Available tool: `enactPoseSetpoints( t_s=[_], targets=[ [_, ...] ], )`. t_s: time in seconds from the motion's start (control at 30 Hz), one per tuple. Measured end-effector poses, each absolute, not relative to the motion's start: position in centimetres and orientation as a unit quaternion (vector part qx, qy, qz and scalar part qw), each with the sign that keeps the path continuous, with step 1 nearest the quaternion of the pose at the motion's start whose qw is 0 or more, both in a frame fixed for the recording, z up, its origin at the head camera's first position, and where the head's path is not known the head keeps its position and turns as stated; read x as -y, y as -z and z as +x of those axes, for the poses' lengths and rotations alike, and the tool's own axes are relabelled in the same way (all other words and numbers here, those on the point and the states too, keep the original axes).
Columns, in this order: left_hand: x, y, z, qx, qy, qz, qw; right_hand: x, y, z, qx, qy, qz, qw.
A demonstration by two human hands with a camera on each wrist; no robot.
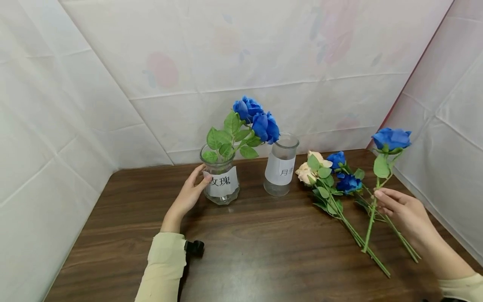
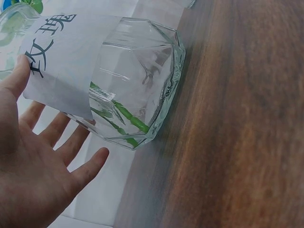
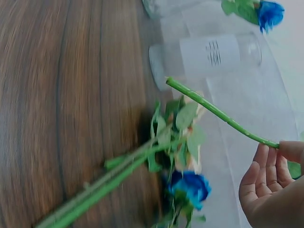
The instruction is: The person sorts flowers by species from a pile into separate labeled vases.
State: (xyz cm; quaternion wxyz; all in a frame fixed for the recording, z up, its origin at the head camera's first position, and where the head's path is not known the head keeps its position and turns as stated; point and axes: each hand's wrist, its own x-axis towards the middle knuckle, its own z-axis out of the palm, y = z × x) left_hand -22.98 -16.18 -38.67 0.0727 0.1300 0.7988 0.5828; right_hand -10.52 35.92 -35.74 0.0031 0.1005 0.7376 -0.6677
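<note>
Blue rose [image 1: 391, 139]: likely light, petals [image 1: 399, 138] soft, stem [image 1: 369, 228] fairly stiff; we'd hold it below the leaves [image 1: 381, 167], where our right hand [image 1: 403, 212] pinches. Left hand [image 1: 190, 192] cups labelled vase [image 1: 223, 188].

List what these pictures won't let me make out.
Head and left wrist views: parts of stems in the faceted glass vase, hidden by its paper label.
Head view: exact count of cream roses, overlapped by leaves.
Right wrist view: held blue rose's bloom, cut off by the right edge.

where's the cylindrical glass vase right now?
In the head view, the cylindrical vase stands upright on the table just right of centre, between the faceted vase on its left and the cream flowers on its right.
</note>
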Motion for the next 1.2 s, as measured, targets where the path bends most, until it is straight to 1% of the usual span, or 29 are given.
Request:
enactPoseSetpoints(
  t_s=[0.27,0.37,0.6,0.87,1.2],
  targets=[
    [16.1,38.6,-23.1,-0.798,-0.583,0.130,0.073,-32.2,35.2,-10.9,-0.706,0.705,0.055,-0.044],
    [16.1,38.8,-23.3,-0.800,-0.580,0.132,0.070,-30.9,35.1,-11.2,-0.695,0.716,0.045,-0.054],
    [16.7,41.8,-25.0,-0.792,-0.593,0.129,0.061,-27.2,34.8,-12.6,-0.644,0.759,0.017,-0.094],
    [17.0,42.2,-24.8,-0.799,-0.585,0.128,0.051,-22.2,34.1,-14.5,-0.580,0.801,-0.003,-0.148],
    [16.8,42.1,-25.0,-0.798,-0.586,0.130,0.051,-16.7,33.1,-17.9,-0.503,0.826,-0.010,-0.253]
  ],
)
